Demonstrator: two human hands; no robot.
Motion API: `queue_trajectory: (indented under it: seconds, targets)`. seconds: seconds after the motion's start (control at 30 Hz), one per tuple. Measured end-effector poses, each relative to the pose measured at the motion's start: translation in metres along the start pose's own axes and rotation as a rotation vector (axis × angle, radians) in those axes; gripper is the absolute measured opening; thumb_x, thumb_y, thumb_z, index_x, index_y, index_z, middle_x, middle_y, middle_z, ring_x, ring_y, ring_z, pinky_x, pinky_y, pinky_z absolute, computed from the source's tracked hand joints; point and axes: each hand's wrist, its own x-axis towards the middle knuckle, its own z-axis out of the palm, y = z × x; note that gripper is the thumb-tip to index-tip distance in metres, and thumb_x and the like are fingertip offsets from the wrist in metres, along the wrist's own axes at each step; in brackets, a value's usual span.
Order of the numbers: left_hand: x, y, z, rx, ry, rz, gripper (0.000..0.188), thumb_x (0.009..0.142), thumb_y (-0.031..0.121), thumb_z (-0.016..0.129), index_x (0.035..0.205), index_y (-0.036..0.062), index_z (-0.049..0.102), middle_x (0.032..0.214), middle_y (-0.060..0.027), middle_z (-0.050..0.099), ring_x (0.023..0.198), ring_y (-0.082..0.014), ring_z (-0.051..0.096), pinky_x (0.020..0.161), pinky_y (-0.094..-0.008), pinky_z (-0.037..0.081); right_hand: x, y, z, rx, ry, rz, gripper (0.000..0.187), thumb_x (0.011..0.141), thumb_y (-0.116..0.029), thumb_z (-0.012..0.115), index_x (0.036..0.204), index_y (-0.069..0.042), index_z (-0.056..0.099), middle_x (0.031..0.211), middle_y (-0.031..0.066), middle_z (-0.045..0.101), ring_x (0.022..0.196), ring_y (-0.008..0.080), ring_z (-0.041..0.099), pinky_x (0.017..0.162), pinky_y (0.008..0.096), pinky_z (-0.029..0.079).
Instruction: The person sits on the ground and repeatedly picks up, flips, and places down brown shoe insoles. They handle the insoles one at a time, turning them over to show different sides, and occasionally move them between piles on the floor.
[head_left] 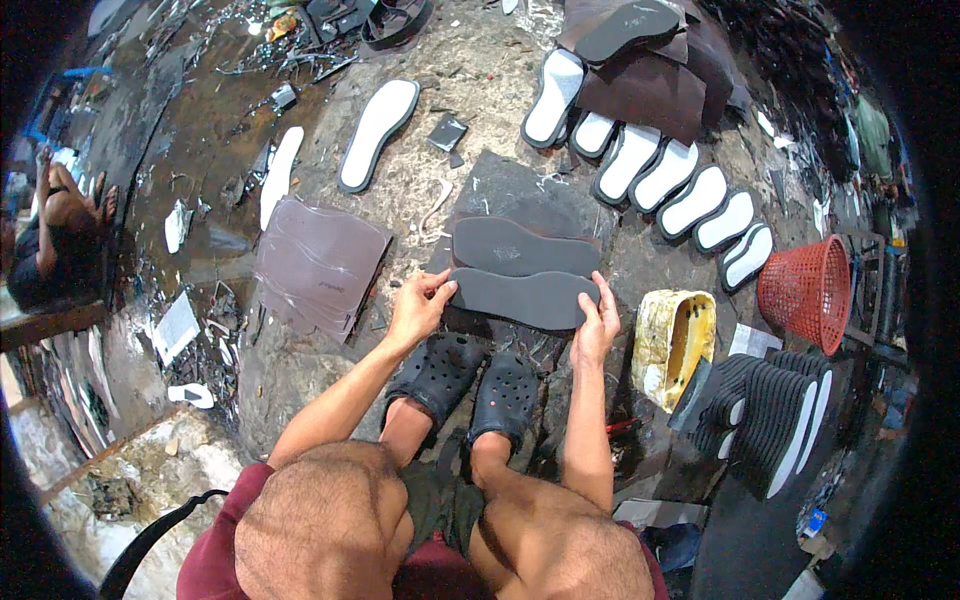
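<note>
Your knees fill the bottom of the view, and beyond them your feet sit in dark clogs (470,385) on the stained floor (200,190). Just past the clogs, you hold a dark grey sole (522,297) flat by its two ends. Your left hand (418,308) has its fingers pinching the sole's left tip; your right hand (596,325) grips the right end, thumb on top. A second grey sole (520,250) lies just behind it on a dark sheet. Right of the held sole stands a yellow tub (675,345), then a stack of black soles (775,415) and a red basket (808,290). Left of it lies a brown sheet (318,265). Farther off, a row of white insoles (665,180) curves away.
</note>
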Motion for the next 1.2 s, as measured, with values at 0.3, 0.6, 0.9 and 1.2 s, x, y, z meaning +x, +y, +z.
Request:
queue_trajectory:
  seconds: [0.3,0.6,0.9,1.2]
  targets:
    - [0.003,-0.015,0.004,-0.004,0.036,0.044,0.035,0.088,0.027,0.074,0.114,0.0034,0.073,0.086,-0.0112,0.068,0.078,-0.0189,0.064,0.072,-0.0319,0.049,0.002,0.016,-0.006,0.029,0.001,0.018,0.045,0.087,0.005,0.059,0.133,0.001,0.058,0.129,0.0078,0.059,0.115,0.0161,0.056,0.101,0.0294,0.042]
    - [-0.007,-0.004,0.007,0.045,0.174,0.006,0.033,0.082,0.029,0.080,0.097,-0.0002,0.077,0.069,-0.0146,0.071,0.065,-0.0196,0.070,0.064,-0.0339,0.053,0.002,-0.001,-0.014,-0.492,-0.020,-0.091,0.034,0.083,-0.002,0.072,0.116,0.001,0.067,0.112,0.0100,0.068,0.100,0.0168,0.063,0.090,0.0320,0.050]
    - [0.007,0.026,0.004,0.567,-0.013,0.653,0.052,0.077,0.005,0.070,0.128,0.0081,0.058,0.130,-0.0121,0.056,0.117,-0.0350,0.055,0.097,-0.0448,0.047,0.002,-0.008,-0.017,-0.548,-0.084,-0.124,0.035,0.081,-0.006,0.079,0.114,-0.001,0.068,0.110,0.0100,0.069,0.101,0.0176,0.065,0.091,0.0312,0.050]
    - [0.023,0.027,-0.002,0.594,-0.275,0.623,0.063,0.074,0.008,0.069,0.136,0.0111,0.056,0.145,-0.0074,0.053,0.132,-0.0354,0.046,0.111,-0.0468,0.038,0.000,-0.004,-0.024,-0.586,-0.097,-0.168,0.034,0.085,-0.003,0.076,0.117,0.002,0.066,0.114,0.0099,0.068,0.107,0.0172,0.063,0.096,0.0304,0.048]
